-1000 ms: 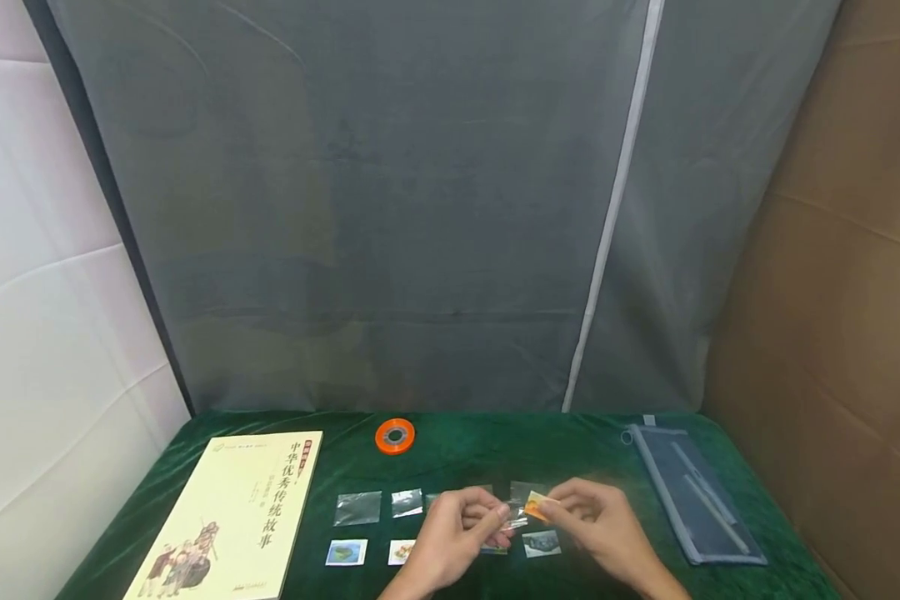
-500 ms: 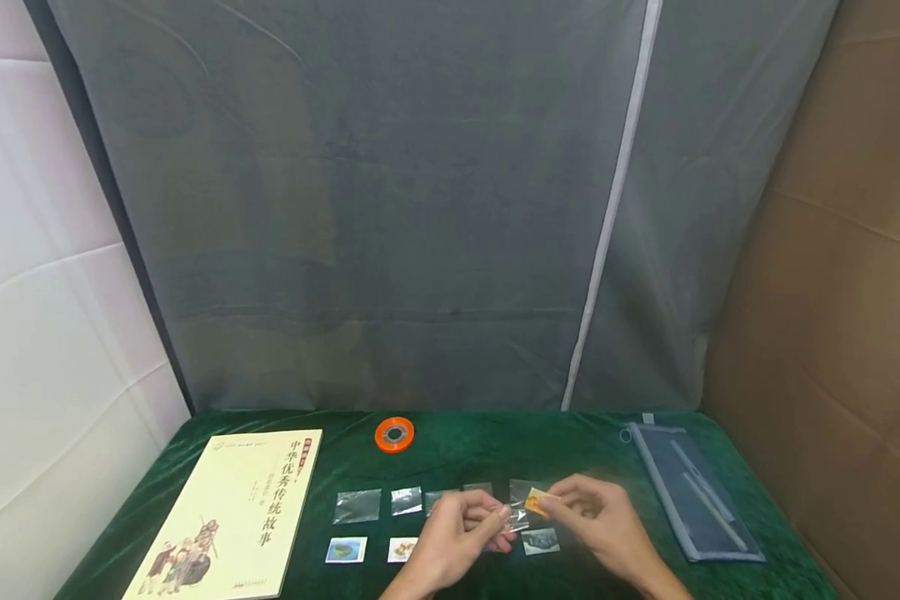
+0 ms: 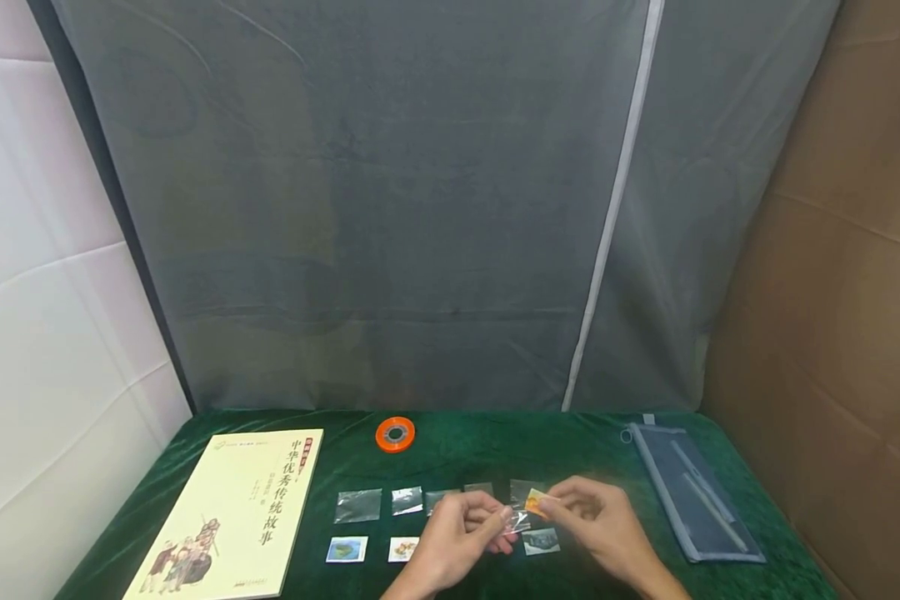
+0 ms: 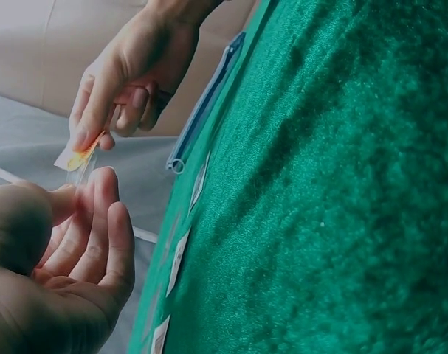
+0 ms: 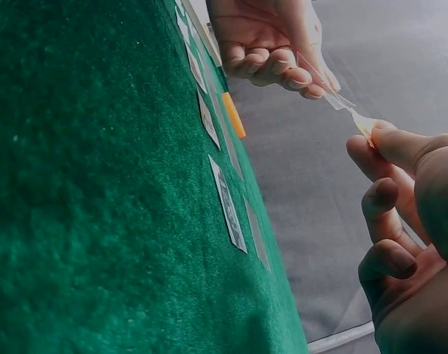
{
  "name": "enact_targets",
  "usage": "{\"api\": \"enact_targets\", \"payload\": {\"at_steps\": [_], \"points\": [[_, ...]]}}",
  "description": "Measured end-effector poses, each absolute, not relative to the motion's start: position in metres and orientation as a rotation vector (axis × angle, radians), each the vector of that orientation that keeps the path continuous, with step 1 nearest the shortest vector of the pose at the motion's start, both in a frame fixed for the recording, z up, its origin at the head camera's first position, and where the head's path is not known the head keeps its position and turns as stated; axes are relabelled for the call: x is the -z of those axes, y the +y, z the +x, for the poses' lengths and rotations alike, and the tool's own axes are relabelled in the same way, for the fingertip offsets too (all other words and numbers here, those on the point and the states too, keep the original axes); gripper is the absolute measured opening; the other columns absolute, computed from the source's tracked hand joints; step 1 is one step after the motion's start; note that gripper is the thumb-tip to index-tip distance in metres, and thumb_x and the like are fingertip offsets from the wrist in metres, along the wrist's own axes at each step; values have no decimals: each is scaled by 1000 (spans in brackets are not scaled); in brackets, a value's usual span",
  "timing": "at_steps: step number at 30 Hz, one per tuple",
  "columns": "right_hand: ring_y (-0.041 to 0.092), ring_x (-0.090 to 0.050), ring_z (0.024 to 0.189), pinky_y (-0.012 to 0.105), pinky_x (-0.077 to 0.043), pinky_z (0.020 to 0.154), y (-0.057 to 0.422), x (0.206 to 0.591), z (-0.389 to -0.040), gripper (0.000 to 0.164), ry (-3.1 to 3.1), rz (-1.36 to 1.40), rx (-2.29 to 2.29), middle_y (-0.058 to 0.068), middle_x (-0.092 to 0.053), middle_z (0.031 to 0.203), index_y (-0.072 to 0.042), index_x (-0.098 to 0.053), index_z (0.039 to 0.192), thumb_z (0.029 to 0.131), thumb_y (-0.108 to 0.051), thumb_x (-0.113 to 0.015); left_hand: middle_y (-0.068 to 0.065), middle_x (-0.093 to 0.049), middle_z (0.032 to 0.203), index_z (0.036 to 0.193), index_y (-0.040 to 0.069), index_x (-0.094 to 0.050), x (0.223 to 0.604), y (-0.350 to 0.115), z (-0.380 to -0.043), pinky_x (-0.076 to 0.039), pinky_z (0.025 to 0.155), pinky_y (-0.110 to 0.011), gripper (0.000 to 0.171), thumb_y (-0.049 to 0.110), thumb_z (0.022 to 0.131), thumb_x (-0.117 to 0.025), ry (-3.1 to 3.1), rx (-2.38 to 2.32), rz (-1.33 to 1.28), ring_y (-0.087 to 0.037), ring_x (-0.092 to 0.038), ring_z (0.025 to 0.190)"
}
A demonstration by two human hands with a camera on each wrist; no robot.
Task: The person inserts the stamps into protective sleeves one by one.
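My left hand (image 3: 457, 533) pinches a small clear plastic sleeve (image 3: 521, 522) between thumb and fingers, above the table. An orange-yellow stamp (image 3: 537, 502) is pinched by the thumb and index finger of my right hand (image 3: 603, 521). In the right wrist view the stamp (image 5: 364, 124) meets the near end of the sleeve (image 5: 336, 99); whether its edge is inside I cannot tell. A grey stamp (image 3: 541, 542) lies on the cloth below the hands. Further left lie a blue-green stamp (image 3: 347, 550) and a stamp with a colourful picture (image 3: 401, 549), partly behind my left wrist.
Several clear sleeves (image 3: 357, 507) lie in a row behind the stamps on the green cloth (image 3: 480, 442). A cream book (image 3: 232, 508) is at left, an orange ring-shaped roll (image 3: 395, 435) at the back. At right lies a blue mesh pouch (image 3: 693, 492) with slim items inside.
Both hands stay almost in place, still pinching the stamp and the sleeve. Only a slight shift of the stamp and sleeve at the fingertips shows.
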State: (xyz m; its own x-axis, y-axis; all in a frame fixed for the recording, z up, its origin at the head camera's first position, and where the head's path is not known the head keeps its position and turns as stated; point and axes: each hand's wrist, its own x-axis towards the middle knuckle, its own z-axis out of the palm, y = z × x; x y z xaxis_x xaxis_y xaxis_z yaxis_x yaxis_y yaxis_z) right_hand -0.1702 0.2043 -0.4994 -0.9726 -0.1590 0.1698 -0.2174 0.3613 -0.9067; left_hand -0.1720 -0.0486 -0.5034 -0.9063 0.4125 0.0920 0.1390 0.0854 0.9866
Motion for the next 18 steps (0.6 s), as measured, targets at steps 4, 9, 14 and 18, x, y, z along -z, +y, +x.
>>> {"api": "enact_targets", "payload": {"at_steps": [4,9,14,18], "points": [[20,-72,69,30,-57,58,205,500,-171,6,-2539,359,-1701,-3,-82,88,-26,-80,99,98,-21,-82,-11,-83,87,103,-3,-75,503,-48,-172,-67,69,-42,26,22,106,-73,2145,-1920,544,-16,-80,71],[16,-71,68,29,-55,58,205,500,-170,4,-2567,327,-1712,-2,-81,86,-26,-80,98,97,-26,-83,-13,-83,88,104,-4,-75,503,-48,-172,-67,70,-46,24,20,106,-72,2130,-1932,533,-18,-80,72],[13,-66,62,30,-54,53,204,500,-170,12,-2607,302,-1708,-1,-79,83,-23,-80,97,97,-35,-84,-13,-83,88,104,-2,-75,504,-48,-172,-67,71,-45,23,20,107,-71,2128,-1929,524,-17,-80,72],[10,-62,56,31,-54,49,204,501,-171,13,-2619,302,-1724,0,-79,81,-22,-79,97,97,-35,-83,-9,-83,87,104,0,-76,504,-48,-173,-67,71,-42,23,23,106,-72,2132,-1921,505,-16,-80,72]]}}
